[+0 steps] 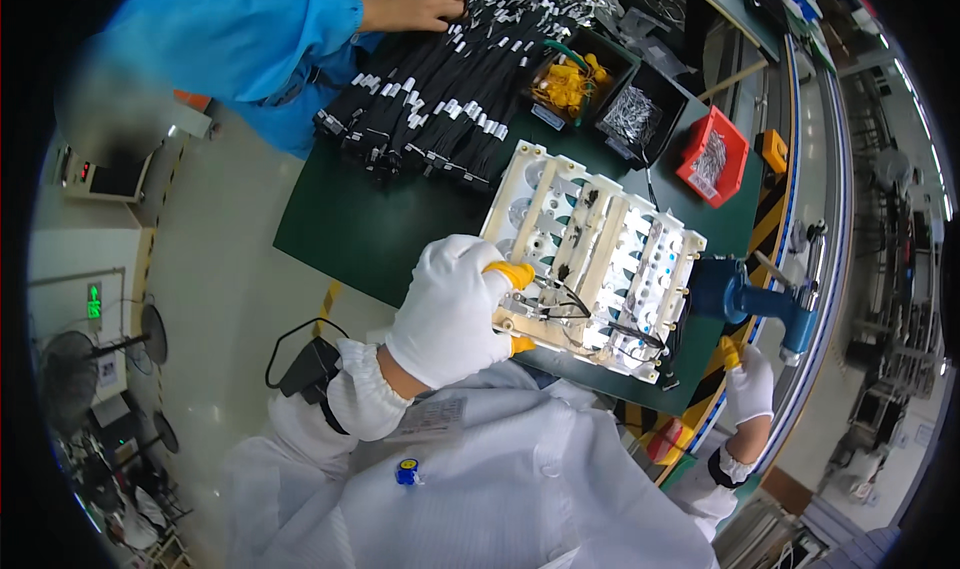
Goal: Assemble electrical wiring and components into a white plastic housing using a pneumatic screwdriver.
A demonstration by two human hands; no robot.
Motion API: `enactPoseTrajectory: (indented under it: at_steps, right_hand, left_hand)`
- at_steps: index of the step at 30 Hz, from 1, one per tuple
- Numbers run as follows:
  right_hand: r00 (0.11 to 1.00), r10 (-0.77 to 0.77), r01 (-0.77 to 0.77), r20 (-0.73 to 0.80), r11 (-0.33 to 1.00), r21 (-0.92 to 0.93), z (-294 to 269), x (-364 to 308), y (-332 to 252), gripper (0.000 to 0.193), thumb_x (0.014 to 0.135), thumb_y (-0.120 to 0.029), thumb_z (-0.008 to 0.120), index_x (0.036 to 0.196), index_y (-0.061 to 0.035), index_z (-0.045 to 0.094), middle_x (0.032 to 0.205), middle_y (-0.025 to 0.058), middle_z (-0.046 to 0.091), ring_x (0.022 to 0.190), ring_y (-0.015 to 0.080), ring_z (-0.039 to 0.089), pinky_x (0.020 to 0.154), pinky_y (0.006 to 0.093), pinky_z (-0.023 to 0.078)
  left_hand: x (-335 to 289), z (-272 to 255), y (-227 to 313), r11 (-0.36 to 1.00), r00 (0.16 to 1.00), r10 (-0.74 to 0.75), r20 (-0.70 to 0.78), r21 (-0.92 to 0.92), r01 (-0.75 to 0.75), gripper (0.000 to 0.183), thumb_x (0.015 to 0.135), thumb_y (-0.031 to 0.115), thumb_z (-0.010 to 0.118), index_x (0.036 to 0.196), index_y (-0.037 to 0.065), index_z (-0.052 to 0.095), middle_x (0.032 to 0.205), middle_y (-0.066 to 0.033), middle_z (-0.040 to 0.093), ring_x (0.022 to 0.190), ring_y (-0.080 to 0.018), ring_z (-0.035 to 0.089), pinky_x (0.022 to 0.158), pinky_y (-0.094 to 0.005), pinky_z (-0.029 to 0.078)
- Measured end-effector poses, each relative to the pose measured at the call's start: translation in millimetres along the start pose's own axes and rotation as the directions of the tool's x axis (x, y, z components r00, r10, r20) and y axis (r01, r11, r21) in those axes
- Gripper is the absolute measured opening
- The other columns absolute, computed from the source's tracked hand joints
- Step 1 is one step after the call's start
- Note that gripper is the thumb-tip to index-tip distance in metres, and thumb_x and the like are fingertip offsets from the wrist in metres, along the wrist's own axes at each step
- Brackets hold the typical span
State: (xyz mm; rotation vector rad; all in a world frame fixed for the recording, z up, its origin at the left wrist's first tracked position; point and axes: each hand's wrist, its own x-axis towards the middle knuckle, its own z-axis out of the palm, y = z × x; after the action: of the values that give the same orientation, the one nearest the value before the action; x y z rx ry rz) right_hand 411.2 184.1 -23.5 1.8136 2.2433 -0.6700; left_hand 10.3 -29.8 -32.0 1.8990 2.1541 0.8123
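Observation:
My left hand point(447, 314), in a white glove with yellow fingertips, is closed at the near left edge of a cream plastic frame point(600, 259). Its fingertips touch the frame's edge beside thin black wires point(570, 304), and part of the grip is hidden. The frame lies tilted on the green table and bears rows of shiny metal plates. Right of the frame, my right hand point(750, 384) is apart from it, below a blue tool point(752, 302) with metal parts. That hand's yellow fingertips are drawn together, and anything between them is too small to make out.
Bundled black cables point(430, 109) with white labels cover the far table, where a co-worker's bare hand point(420, 9) rests. Black bins hold yellow parts point(568, 86) and metal pieces point(632, 119). A red bin point(715, 156) stands near a rail point(835, 299) on the right.

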Motion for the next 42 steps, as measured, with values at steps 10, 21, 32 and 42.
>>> enactPoseTrajectory:
  at_steps: [10,21,32,42]
  right_hand:
    - [0.762,-0.177,0.647,-0.623,0.171,0.743,2.6,110.8,-36.5,0.037,0.106,-0.032,0.055,0.125,-0.0002,0.061,0.110,0.0081,0.069,0.111,0.0216,0.064,0.107,0.0391,0.045]
    - [0.435,-0.772,0.898,0.464,0.409,-0.162,-88.8,-46.5,-263.8,0.021,0.087,-0.013,0.066,0.106,-0.0042,0.073,0.099,0.0115,0.073,0.081,0.0251,0.071,0.072,0.0369,0.060]
    - [0.279,-0.858,0.942,0.431,0.156,-0.297,-74.3,-47.3,-272.6,0.015,0.082,-0.017,0.081,0.083,-0.0027,0.075,0.078,0.0082,0.068,0.067,0.0249,0.068,0.057,0.0334,0.056]
    - [0.744,-0.223,0.613,0.630,0.605,-0.509,-77.5,-58.6,-319.4,0.038,0.078,-0.011,0.065,0.115,-0.0096,0.071,0.113,0.0094,0.071,0.098,0.0267,0.070,0.087,0.0354,0.058]
  left_hand:
    - [5.1,-8.5,-7.5,0.991,0.998,-0.007,0.061,-0.136,0.015,0.045,0.062,0.027,0.082,0.099,0.003,0.073,0.110,-0.0120,0.062,0.111,-0.0322,0.054,0.100,-0.0466,0.042]
    - [2.7,-6.6,-12.6,0.989,1.000,0.024,0.008,-0.149,-0.023,0.040,0.064,0.024,0.079,0.098,0.004,0.073,0.102,-0.0098,0.062,0.106,-0.0302,0.056,0.096,-0.0441,0.044]
    - [0.4,-3.6,-14.5,0.988,0.998,0.055,-0.021,-0.145,-0.058,0.034,0.065,0.022,0.078,0.094,0.006,0.073,0.104,-0.0092,0.064,0.106,-0.0280,0.058,0.097,-0.0433,0.044]
    - [-0.4,2.5,-16.2,0.989,0.997,0.056,-0.057,-0.133,-0.063,0.028,0.070,0.020,0.074,0.095,0.008,0.073,0.105,-0.0087,0.066,0.105,-0.0270,0.059,0.096,-0.0439,0.044]
